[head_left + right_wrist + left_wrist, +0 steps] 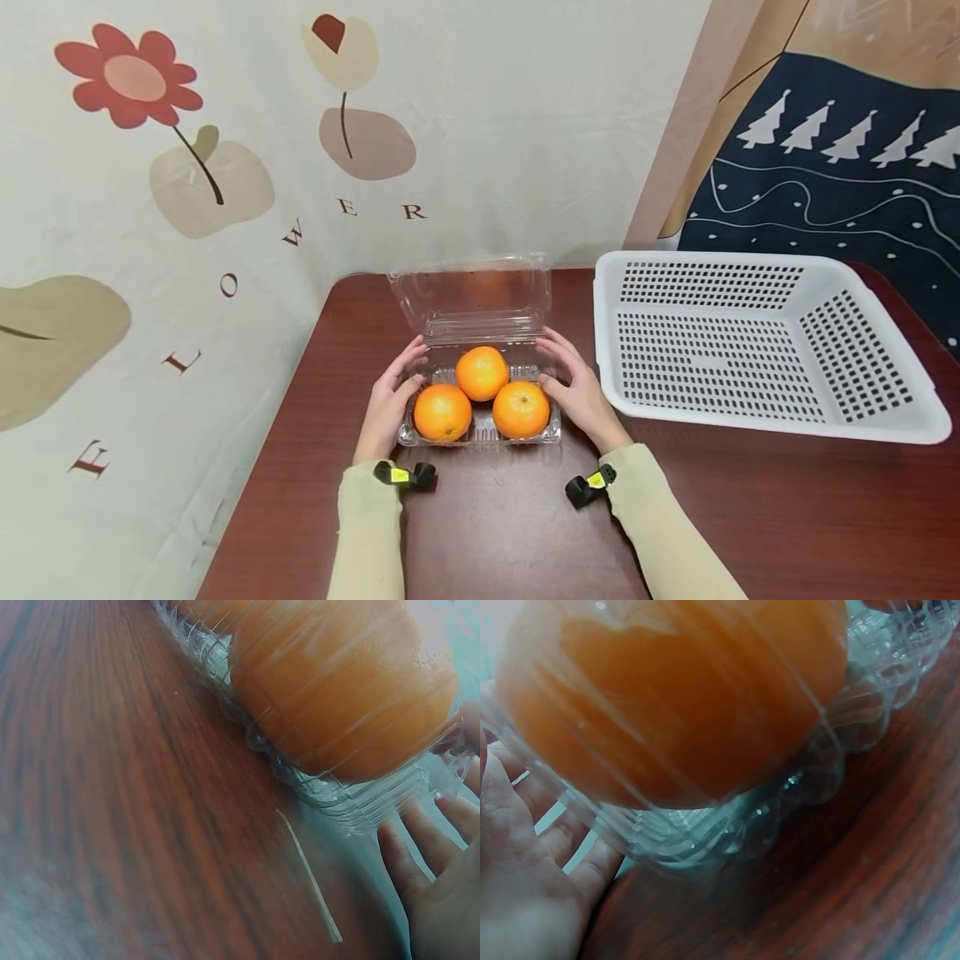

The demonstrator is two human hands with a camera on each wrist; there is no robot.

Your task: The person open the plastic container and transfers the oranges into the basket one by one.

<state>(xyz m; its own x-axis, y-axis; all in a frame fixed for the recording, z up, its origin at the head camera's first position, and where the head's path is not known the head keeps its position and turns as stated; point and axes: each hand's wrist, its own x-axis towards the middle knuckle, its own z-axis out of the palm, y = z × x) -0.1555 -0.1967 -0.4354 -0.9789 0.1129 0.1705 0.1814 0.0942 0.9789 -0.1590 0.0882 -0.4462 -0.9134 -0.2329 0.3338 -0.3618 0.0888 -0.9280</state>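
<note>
On the reddish-brown wooden tabletop (487,525), the clear plastic hinged box (485,427) of three round oranges (482,373) lies lengthwise between left hand (388,406) and right hand (587,402), about equally near; each grip, fingers spread, touches its end.

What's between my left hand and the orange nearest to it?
A side wall of the clear plastic container stands between your left hand and that orange; the left wrist view shows it.

In the left wrist view, the top edge crops an orange (675,720). The head view's bottom edge crops both sleeves (367,533). Print on the yellow labels (401,476) is too small to read.
</note>
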